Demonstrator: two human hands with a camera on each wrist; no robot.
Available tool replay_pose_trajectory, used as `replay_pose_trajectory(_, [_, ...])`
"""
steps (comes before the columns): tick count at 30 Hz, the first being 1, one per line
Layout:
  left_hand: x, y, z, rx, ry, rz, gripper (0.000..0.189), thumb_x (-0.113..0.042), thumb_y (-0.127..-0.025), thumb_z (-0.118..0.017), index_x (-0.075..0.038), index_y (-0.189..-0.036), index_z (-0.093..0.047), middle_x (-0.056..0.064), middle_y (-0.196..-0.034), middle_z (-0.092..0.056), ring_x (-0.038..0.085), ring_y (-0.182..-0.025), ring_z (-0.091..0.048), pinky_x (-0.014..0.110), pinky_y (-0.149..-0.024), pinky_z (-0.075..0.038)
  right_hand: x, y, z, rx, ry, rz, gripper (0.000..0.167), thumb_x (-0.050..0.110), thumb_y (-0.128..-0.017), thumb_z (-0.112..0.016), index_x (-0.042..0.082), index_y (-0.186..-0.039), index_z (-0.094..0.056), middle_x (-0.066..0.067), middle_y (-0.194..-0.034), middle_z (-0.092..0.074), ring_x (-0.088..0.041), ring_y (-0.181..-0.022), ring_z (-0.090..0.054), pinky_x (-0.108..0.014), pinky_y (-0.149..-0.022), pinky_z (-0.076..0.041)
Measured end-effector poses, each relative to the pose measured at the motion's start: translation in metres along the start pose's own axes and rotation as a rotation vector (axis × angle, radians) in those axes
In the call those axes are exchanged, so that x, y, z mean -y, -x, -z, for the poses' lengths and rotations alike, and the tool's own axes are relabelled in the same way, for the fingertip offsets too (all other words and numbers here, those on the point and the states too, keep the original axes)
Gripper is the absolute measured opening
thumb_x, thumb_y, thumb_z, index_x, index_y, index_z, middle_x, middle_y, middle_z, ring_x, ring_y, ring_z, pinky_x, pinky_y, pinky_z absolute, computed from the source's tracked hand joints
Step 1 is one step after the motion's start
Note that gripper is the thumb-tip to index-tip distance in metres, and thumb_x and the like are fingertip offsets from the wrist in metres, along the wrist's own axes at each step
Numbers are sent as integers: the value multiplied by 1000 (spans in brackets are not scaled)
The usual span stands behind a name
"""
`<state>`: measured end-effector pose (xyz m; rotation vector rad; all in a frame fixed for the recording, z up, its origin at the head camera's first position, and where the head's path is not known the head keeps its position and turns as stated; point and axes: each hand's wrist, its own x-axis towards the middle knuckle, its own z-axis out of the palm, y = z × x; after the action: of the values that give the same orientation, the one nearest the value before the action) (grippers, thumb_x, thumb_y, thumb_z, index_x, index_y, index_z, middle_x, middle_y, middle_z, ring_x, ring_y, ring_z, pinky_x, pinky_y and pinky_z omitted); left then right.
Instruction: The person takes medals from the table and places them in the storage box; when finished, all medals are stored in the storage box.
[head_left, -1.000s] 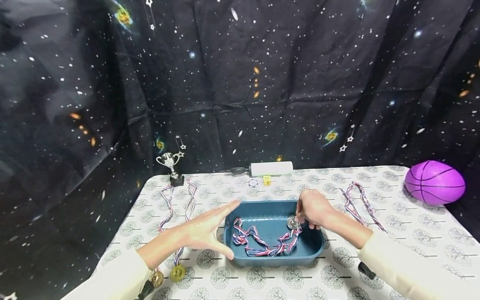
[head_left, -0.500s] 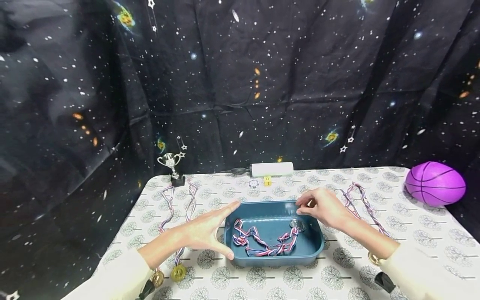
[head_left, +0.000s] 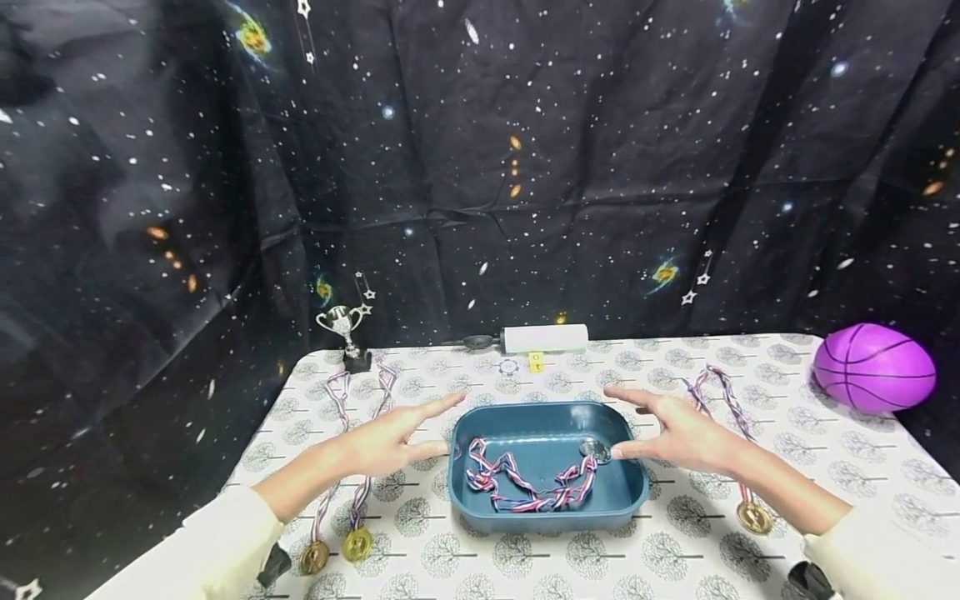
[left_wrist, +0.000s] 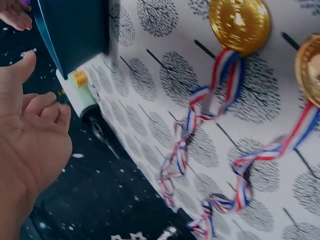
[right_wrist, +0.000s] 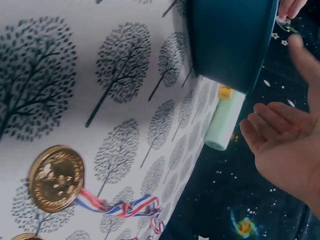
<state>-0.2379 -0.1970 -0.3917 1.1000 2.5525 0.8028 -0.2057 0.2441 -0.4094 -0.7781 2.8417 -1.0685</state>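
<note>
On my head feed I watch the left hand (head_left: pixel 378 442) at nine o'clock and the right hand (head_left: pixel 686 433) near three, thumbs and fingers apart, flanking the blue tub (head_left: pixel 550 524), whose ribboned silver medal (head_left: pixel 594 451) lies inside toward two.

Bright head view, dimmer wrist views

In the head view, strong, even light nearly bleaches the sleeves (head_left: pixel 217 537) and the tablecloth (head_left: pixel 525 575), leaving shadows faint. Its source is out of sight; a pale glare lies along the inside of the tray (head_left: pixel 547 522). The black cloth (head_left: pixel 450 125) shows a grey sheen on its folds. Near the right edge, the ball (head_left: pixel 873 368) looks stretched sideways. Both wrist views are softer, with the gold medal (left_wrist: pixel 240 22) glinting in the left.
</note>
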Motion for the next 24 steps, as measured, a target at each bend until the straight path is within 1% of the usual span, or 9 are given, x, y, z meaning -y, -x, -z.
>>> replay_pose_trajectory(3, [8, 5, 5, -30, 58, -25, 72, -26, -106, -68, -12, -168, -32, 8, -168, -38, 35, -152, -40, 56, -125, -30, -1, 7, -3, 46, -52, -27, 99, 43, -85, -91, 12, -164, -41, -24, -163, -44, -55, -142, -45, -76, -111, -40])
replay_pose_trajectory(6, [16, 13, 7, -56, 135, -22, 70, -23, -104, -71, -14, -165, -39, 4, -164, -47, 36, -147, -47, 55, -123, -35, -3, 12, -7, 85, -80, -20, 116, 44, -78, -95, 12, -168, -30, -28, -166, -36, -56, -148, -35, -77, -114, -33])
replay_pose_trajectory(9, [23, 23, 8, -64, 209, -1, 64, -20, -103, -72, -12, -161, -47, 1, -160, -52, 35, -148, -47, 55, -123, -35, -5, 15, -11, 108, -89, 4, 130, 43, -69, -100, 8, -169, -24, -32, -166, -32, -58, -149, -32, -77, -114, -31])
replay_pose_trajectory(11, [26, 31, 8, -63, 235, 16, 59, -20, -102, -73, -12, -157, -53, 0, -158, -55, 32, -148, -47, 50, -123, -36, -6, 17, -13, 123, -120, 11, 136, 42, -66, -102, 7, -170, -21, -33, -167, -29, -57, -150, -30, -77, -115, -29])
replay_pose_trajectory(14, [29, 42, 7, -54, 241, 31, 53, -23, -102, -74, -12, -152, -60, -2, -153, -60, 28, -148, -48, 37, -122, -37, -7, 18, -16, 139, -161, 13, 142, 40, -62, -103, 6, -170, -18, -33, -168, -26, -57, -151, -26, -77, -116, -25])
replay_pose_trajectory(17, [32, 54, 3, -38, 217, 27, 48, -24, -101, -74, -13, -147, -65, -3, -148, -64, 24, -142, -54, 28, -118, -40, -8, 19, -18, 159, -191, 1, 144, 38, -61, -104, 6, -170, -15, -31, -170, -23, -54, -153, -23, -75, -118, -21])
replay_pose_trajectory(21, [40, 71, -4, -14, 199, 28, 42, -21, -100, -76, -15, -141, -71, -2, -142, -68, 20, -137, -59, 28, -115, -44, -8, 19, -20, 175, -191, -8, 145, 40, -61, -104, 6, -171, -14, -29, -171, -21, -52, -154, -21, -74, -119, -20])
replay_pose_trajectory(23, [44, 81, -8, -13, 184, 34, 40, -21, -99, -77, -17, -138, -73, -3, -140, -70, 17, -135, -60, 28, -114, -46, -8, 19, -21, 175, -189, -6, 145, 40, -62, -104, 6, -171, -13, -30, -171, -21, -53, -154, -21, -75, -119, -21])
replay_pose_trajectory(24, [47, 85, -10, -16, 168, 24, 39, -21, -98, -78, -16, -137, -74, -3, -138, -71, 17, -133, -62, 29, -113, -48, -8, 18, -21, 177, -192, -8, 145, 39, -62, -104, 6, -171, -13, -30, -171, -20, -53, -154, -21, -75, -119, -21])
